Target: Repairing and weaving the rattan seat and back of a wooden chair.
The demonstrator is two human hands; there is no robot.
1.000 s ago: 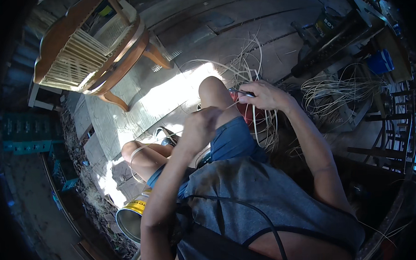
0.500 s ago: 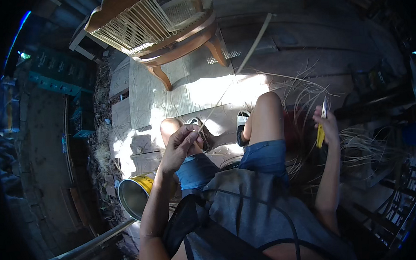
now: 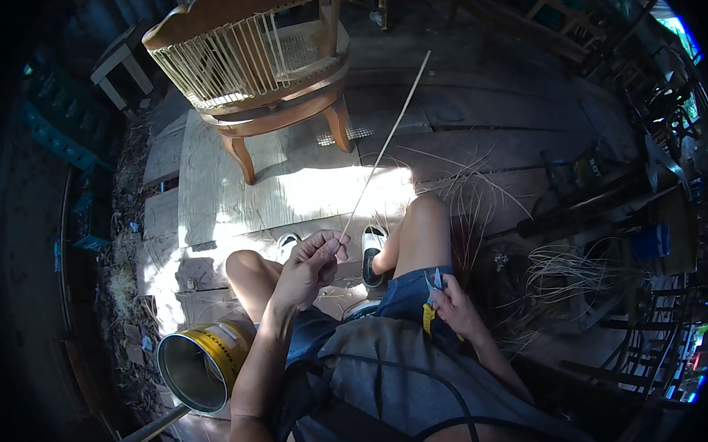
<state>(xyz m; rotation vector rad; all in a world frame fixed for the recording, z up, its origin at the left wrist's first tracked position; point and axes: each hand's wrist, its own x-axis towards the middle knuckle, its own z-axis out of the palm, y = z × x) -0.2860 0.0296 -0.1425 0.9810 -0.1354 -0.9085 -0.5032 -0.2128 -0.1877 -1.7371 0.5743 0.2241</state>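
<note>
My left hand (image 3: 310,269) is closed, thumb against fingers, on the lower end of a thin pale cane strip (image 3: 386,144). The strip slants up and away to the right, with its far end free. Over my right thigh, my right hand (image 3: 456,307) grips a pair of yellow-handled cutters (image 3: 428,318). Their pointed metal blades stick up past the fingers and look parted, apart from the strip. Beyond my feet stands a wooden chair (image 3: 286,105) with pale strands strung across its back and woven cane on its seat.
A yellow metal bucket (image 3: 210,361) lies on its side by my left forearm. Loose strands (image 3: 573,271) lie in a tangle at the right, near a blue container (image 3: 650,242). Teal crates (image 3: 66,139) line the far left. A pale board (image 3: 210,184) lies under the chair.
My right hand has come in from the far right to my thigh, bringing the cutters. The strip's far end has swung left. The view has shifted, with more of the right side showing.
</note>
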